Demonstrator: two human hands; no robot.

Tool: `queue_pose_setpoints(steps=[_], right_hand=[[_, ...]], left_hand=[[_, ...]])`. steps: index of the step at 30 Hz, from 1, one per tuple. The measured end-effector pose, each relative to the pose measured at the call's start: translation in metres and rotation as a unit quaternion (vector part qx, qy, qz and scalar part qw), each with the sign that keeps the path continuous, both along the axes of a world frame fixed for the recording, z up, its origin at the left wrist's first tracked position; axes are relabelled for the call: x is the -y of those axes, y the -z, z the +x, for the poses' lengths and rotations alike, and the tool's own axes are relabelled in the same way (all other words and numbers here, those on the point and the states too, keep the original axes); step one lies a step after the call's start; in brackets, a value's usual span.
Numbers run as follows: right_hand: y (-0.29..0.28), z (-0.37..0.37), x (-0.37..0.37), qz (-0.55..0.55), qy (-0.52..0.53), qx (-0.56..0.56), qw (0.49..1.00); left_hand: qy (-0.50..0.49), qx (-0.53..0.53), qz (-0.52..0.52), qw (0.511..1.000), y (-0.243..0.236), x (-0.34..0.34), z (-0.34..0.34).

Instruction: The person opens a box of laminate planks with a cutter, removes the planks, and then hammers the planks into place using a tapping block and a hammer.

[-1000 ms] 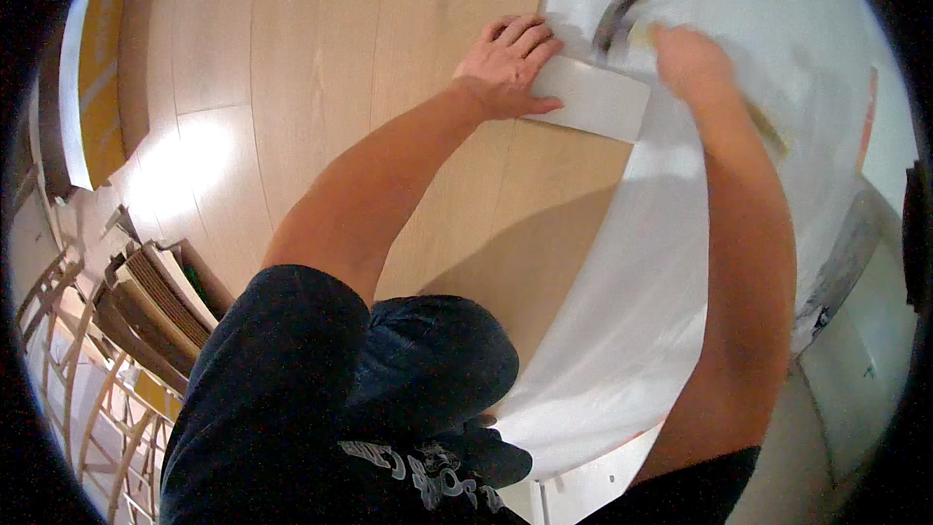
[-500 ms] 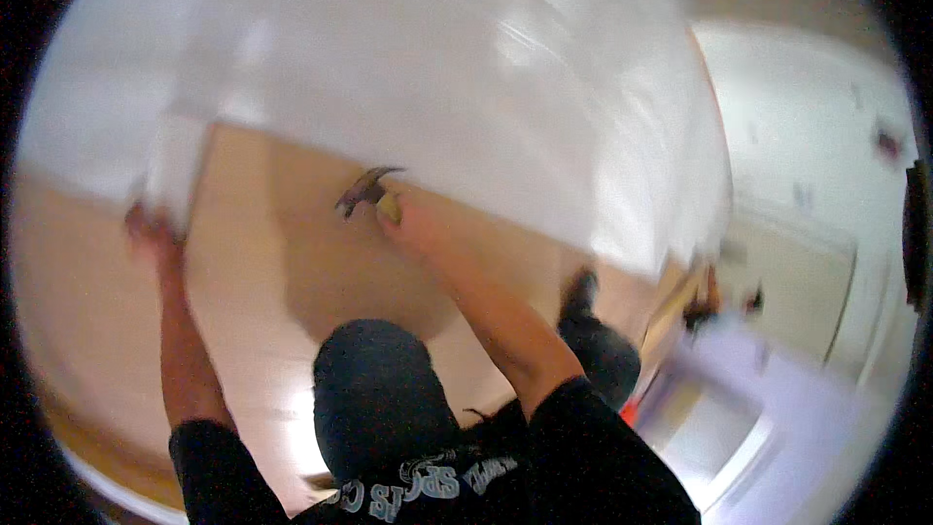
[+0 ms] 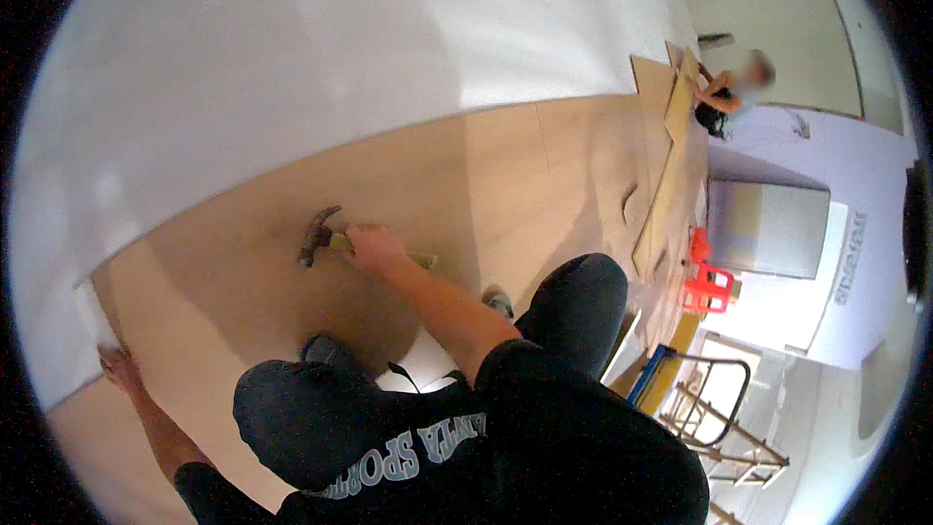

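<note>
My right hand (image 3: 377, 248) is closed round the yellowish handle of a claw hammer (image 3: 319, 236), held above the floor with its dark head pointing left. Far to the left, my left hand (image 3: 119, 367) rests low at the end edge of the light wood flooring (image 3: 389, 170), next to a narrow strip of the white underlay sheet (image 3: 253, 68). Its fingers are too small and unclear to tell whether they grip the board edge. The sheet spreads over the far side, along the long edge of the boards.
My bent knees (image 3: 573, 301) are close below the hammer. Several loose planks (image 3: 671, 151) lie to the right, where another person (image 3: 739, 92) crouches. Beyond are a red plastic stool (image 3: 708, 287), a blue-edged platform (image 3: 653, 376) and a ladder-like frame (image 3: 724, 418).
The view has turned, bringing the crouching person, loose planks and red stool clearly into sight. My right hand still holds the hammer; my left hand stays by the board's end.
</note>
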State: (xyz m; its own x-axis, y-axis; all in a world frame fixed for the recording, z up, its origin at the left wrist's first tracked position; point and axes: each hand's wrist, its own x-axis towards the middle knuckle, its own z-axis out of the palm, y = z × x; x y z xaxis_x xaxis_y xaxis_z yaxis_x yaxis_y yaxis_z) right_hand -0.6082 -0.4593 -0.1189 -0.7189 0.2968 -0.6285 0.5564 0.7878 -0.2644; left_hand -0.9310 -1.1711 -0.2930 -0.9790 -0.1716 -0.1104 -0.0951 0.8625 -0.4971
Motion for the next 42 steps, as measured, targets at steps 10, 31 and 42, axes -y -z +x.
queue_pose_setpoints(steps=[10, 31, 42], right_hand=[[0.043, -0.022, -0.005, -0.144, 0.123, 0.004, 0.982], [-0.076, -0.524, 0.59, 0.218, -0.776, -0.148, 0.574], [-0.082, -0.573, 0.646, 0.159, -0.748, -0.239, 0.598]], left_hand=[[0.042, -0.147, 0.375, 0.914, -0.005, 0.012, 0.029], [-0.295, -0.17, 0.404, 0.849, -0.132, -0.097, 0.051], [-0.298, -0.212, 0.421, 0.83, -0.126, -0.1, 0.056]])
